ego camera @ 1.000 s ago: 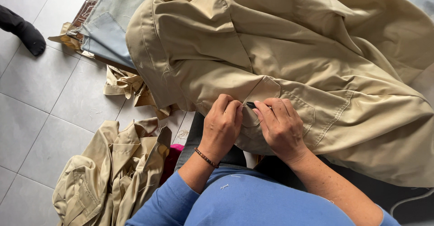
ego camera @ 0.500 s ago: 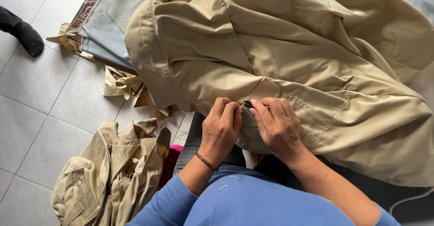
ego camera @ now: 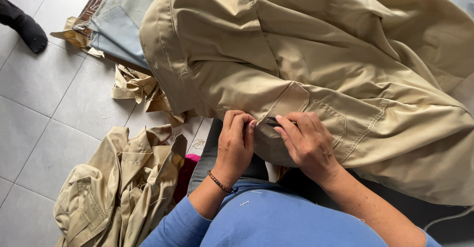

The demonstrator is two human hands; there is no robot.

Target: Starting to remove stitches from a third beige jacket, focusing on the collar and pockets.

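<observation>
both hands [ego camera: 237,145] [ego camera: 308,143] pinching khaki garment [ego camera: 316,54] pocket flap [ego camera: 289,101]

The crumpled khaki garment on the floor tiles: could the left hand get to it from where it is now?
Probably yes. The left hand is pinching the big khaki garment beside the right hand; the crumpled garment lies below-left on the tiled floor, nothing between, but it must let go first.

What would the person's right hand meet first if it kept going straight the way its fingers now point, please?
The right hand points up and left along the tan garment. First in that line is probably the small dark tool at its fingertips, then the left hand; depth is unclear.
</observation>
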